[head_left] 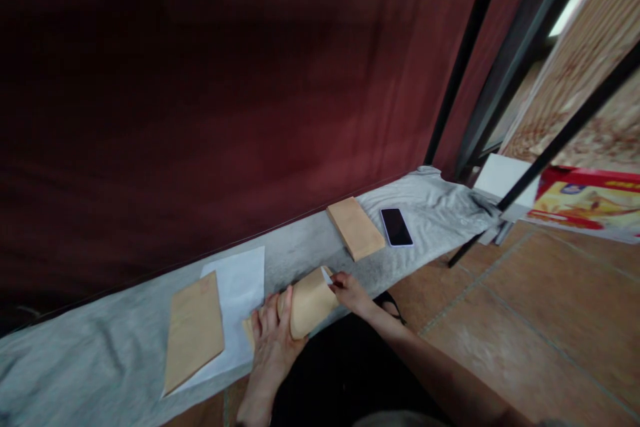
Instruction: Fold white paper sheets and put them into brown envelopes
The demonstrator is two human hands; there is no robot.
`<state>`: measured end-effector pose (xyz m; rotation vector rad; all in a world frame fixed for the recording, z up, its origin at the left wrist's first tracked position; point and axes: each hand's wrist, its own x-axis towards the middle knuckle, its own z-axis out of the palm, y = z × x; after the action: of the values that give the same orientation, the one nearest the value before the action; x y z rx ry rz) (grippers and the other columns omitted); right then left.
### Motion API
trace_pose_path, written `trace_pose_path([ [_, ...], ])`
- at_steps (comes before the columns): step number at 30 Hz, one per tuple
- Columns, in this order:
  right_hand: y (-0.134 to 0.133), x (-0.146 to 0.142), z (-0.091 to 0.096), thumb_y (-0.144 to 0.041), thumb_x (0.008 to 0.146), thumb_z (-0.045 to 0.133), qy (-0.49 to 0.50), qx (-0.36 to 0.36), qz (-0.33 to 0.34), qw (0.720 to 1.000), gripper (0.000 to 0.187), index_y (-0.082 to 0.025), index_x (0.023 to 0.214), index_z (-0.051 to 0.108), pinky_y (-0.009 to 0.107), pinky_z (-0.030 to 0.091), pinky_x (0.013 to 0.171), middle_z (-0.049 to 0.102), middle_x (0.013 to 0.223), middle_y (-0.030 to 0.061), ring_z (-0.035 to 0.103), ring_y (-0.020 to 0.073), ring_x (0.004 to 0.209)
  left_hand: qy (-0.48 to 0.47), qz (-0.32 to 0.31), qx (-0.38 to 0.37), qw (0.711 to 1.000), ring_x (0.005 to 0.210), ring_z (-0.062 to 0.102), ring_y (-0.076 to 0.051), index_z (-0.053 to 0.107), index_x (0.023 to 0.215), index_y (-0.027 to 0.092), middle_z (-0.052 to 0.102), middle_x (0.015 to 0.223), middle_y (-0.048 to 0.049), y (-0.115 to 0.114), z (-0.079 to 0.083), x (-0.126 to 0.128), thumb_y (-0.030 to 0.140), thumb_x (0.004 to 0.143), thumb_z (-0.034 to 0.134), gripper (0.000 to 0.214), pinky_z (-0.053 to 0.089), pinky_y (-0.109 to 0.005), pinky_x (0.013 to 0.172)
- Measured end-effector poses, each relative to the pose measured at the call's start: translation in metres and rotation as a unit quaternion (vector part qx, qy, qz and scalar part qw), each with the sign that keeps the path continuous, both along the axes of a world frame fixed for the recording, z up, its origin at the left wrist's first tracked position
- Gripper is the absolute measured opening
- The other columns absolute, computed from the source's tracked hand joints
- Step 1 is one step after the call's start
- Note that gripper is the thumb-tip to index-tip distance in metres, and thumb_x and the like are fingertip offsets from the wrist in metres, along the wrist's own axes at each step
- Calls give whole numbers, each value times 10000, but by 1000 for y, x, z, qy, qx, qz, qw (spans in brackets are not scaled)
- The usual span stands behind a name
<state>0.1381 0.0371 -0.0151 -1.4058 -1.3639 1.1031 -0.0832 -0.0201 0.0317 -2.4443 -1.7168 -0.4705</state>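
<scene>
A brown paper envelope [314,303] lies at a slant close to my lap, its open end toward the right. My left hand [276,333] holds it at its left end, fingers across the top and the thumb near the lower edge. At the open end, my right hand [349,291] has its fingers closed on a white paper [327,275] that shows in the mouth. How far the paper reaches inside is hidden. To the left, another brown envelope [196,330] rests on white sheets [243,287]. Further right lie more brown envelopes [356,228], apparently stacked.
A phone [397,227] lies right of the stack on the grey cloth [430,203] covering a narrow bench. Dark red panelling [250,113] rises behind. Black metal bars [463,67], a white box [505,180] and a red-and-yellow carton [590,203] stand right, above floor tiles.
</scene>
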Motion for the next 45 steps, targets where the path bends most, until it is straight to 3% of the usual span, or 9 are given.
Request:
trace_pose_path([
  [8, -6, 3, 10, -196, 772, 586, 21, 6, -49, 999, 79, -223, 830, 632, 253, 444, 601, 640, 734, -23, 596, 153, 654, -9, -7, -3, 1000, 1414, 358, -349, 154, 1583, 226, 438, 1456, -172, 3, 0, 0, 217, 718, 720, 1034, 210, -591, 1177],
  [13, -6, 4, 9, -170, 694, 633, 75, 8, -93, 993, 325, -231, 1012, 602, 254, 453, 626, 622, 746, -52, 582, 145, 660, -4, -17, -4, 1000, 1434, 340, -352, 103, 1587, 237, 428, 1474, -177, 4, 1, 0, 233, 735, 709, 1045, 198, -597, 1178],
  [19, -2, 3, 10, -214, 698, 659, 141, -46, -71, 986, 30, -196, 720, 650, 254, 398, 531, 605, 612, -26, 525, 143, 577, 8, -24, -8, 1000, 1482, 274, -359, 98, 1590, 246, 375, 1542, -187, 6, 2, -2, 208, 748, 708, 1041, 189, -614, 1185],
  [26, 0, 2, 16, -336, 616, 705, 261, -83, -113, 955, 185, -209, 655, 576, 240, 403, 532, 572, 575, -43, 515, 129, 550, -116, 36, 15, 992, 1508, 220, -361, 152, 1586, 290, 232, 1636, -161, 1, -2, 4, 332, 881, 626, 851, 241, -632, 1177],
  [29, -1, 0, 16, -375, 608, 695, 306, -88, -138, 938, 233, -217, 705, 554, 248, 420, 542, 591, 616, -35, 547, 144, 576, -306, 131, 7, 943, 1484, 293, -330, 213, 1571, 260, 242, 1621, -166, -6, -14, 15, 473, 907, 587, 791, 369, -531, 1155],
  [31, -3, -5, 15, -389, 608, 688, 330, -88, -153, 927, 254, -223, 731, 540, 255, 429, 543, 602, 644, -28, 565, 155, 593, -447, 204, -62, 869, 1423, 415, -305, 272, 1538, 252, 341, 1571, -163, -9, -21, 28, 510, 920, 561, 730, 453, -479, 1105],
  [37, -12, -27, 13, -368, 598, 686, 378, -80, -180, 905, 249, -230, 737, 532, 273, 487, 586, 640, 708, -3, 624, 185, 684, -752, 185, -356, 524, 1020, 727, -244, 595, 1152, 190, 724, 1124, -124, 3, -12, 79, 310, 904, 634, 278, 597, -415, 907],
  [40, -14, -29, 16, -353, 595, 700, 388, -76, -182, 900, 250, -225, 747, 548, 268, 500, 586, 644, 709, -6, 629, 180, 682, -768, 199, -343, 502, 889, 744, -202, 638, 973, 177, 754, 986, -80, 14, -5, 92, 188, 810, 723, 184, 608, -334, 803],
  [45, -14, -12, 19, -374, 589, 766, 392, -88, -140, 905, 327, -209, 821, 605, 317, 560, 658, 682, 789, 13, 659, 195, 729, -707, 184, -361, 580, 648, 698, -146, 627, 937, 156, 736, 800, -42, 30, -9, 84, 234, 750, 761, 243, 542, -243, 605],
])
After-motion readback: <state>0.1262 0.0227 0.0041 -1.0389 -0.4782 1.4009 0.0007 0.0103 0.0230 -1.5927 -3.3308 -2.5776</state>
